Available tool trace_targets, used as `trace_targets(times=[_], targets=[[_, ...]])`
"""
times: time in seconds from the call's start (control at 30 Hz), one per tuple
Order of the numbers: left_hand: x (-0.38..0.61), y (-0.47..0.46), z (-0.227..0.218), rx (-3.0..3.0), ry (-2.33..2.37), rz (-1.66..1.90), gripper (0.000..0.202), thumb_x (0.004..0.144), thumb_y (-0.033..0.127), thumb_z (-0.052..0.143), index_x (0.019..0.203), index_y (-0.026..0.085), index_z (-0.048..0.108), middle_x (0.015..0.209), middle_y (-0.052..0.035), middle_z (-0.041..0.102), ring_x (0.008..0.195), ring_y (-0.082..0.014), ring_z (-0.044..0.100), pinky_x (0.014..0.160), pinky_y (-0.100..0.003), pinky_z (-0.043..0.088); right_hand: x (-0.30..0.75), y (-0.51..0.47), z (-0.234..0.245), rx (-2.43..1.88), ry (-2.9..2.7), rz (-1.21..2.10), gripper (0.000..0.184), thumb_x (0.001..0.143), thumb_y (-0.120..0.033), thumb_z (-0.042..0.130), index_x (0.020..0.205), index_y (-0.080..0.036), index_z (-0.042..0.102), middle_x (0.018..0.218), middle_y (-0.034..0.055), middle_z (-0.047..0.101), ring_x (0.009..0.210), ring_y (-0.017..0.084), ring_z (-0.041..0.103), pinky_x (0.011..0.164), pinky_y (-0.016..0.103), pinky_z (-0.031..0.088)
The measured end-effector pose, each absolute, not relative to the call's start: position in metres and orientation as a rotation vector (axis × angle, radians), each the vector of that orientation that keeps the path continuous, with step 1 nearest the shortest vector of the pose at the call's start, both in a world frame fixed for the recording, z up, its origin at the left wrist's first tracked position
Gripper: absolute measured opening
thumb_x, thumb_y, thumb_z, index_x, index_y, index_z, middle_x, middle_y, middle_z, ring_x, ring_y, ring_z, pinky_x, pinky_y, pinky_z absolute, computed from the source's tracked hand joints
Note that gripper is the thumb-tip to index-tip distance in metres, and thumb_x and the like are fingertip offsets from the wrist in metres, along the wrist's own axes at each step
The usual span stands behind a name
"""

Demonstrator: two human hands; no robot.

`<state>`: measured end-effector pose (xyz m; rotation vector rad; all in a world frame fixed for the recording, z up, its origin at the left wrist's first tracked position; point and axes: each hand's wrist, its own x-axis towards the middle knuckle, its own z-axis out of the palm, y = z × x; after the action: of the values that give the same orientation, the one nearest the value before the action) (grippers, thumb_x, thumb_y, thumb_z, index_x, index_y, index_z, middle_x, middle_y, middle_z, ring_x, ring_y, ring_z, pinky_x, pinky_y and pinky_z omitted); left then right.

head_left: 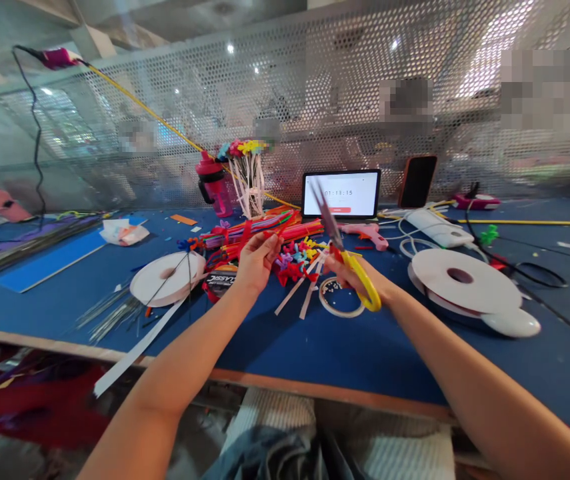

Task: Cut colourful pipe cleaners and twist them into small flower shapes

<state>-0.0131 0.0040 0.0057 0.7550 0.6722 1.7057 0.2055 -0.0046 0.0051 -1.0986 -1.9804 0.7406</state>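
Note:
My left hand [255, 265] is closed in a pinch on a thin red strip [281, 231], which looks like a pipe cleaner or ribbon. In my right hand [352, 275] are scissors with yellow handles [369, 285], their blades [329, 217] pointing up and away from me. White ribbon strips [292, 297] hang or lie between the two hands; whether my right fingers also hold them I cannot tell. Just beyond the hands is a pile of small coloured fuzzy pieces [289, 265], with a bundle of pink and red pipe cleaners [302, 231] behind it.
White ribbon spools stand left [157, 283] and right [489, 273]. A roll of tape [345, 312] encircles small white beads. Farther back are a tablet [345, 183], a phone [417, 181], a pink glue gun [367, 233], a pink bottle [219, 193] and bundled flower stems [249, 177].

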Motion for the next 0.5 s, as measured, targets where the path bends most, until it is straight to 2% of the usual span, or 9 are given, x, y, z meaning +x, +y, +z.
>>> trace_targets(times=[0.13, 0.37, 0.5], targets=[[-0.0172, 0.0061, 0.0075, 0.735, 0.636, 1.747, 0.02, 0.063, 0.014, 0.073, 0.075, 0.018, 0.058, 0.077, 0.0051, 0.067, 0.078, -0.0064, 0.065, 0.077, -0.017, 0.051, 0.2032, -0.004, -0.001, -1.311, -2.231, 0.517, 0.043, 0.08, -0.061, 0.045, 0.078, -0.02, 0.057, 0.066, 0.0052, 0.062, 0.061, 0.021, 0.06, 0.052, 0.028, 0.039], [-0.0197, 0.0075, 0.0109, 0.724, 0.587, 1.824, 0.014, 0.067, 0.013, 0.07, 0.071, 0.018, 0.058, 0.074, 0.0055, 0.066, 0.079, -0.0051, 0.065, 0.08, -0.016, 0.05, 0.2015, -0.0089, 0.0042, -1.379, -2.35, 0.373, 0.041, 0.087, -0.056, 0.036, 0.077, -0.021, 0.055, 0.067, 0.007, 0.064, 0.062, 0.023, 0.062, 0.052, 0.027, 0.036], [-0.0186, 0.0053, 0.0137, 0.717, 0.584, 1.814, 0.012, 0.067, 0.011, 0.069, 0.07, 0.017, 0.059, 0.075, 0.0041, 0.067, 0.08, -0.0069, 0.065, 0.076, -0.017, 0.051, 0.202, -0.0098, 0.0039, -1.368, -2.393, 0.353, 0.04, 0.086, -0.057, 0.038, 0.077, -0.022, 0.055, 0.069, 0.0069, 0.064, 0.064, 0.024, 0.063, 0.052, 0.027, 0.035]])
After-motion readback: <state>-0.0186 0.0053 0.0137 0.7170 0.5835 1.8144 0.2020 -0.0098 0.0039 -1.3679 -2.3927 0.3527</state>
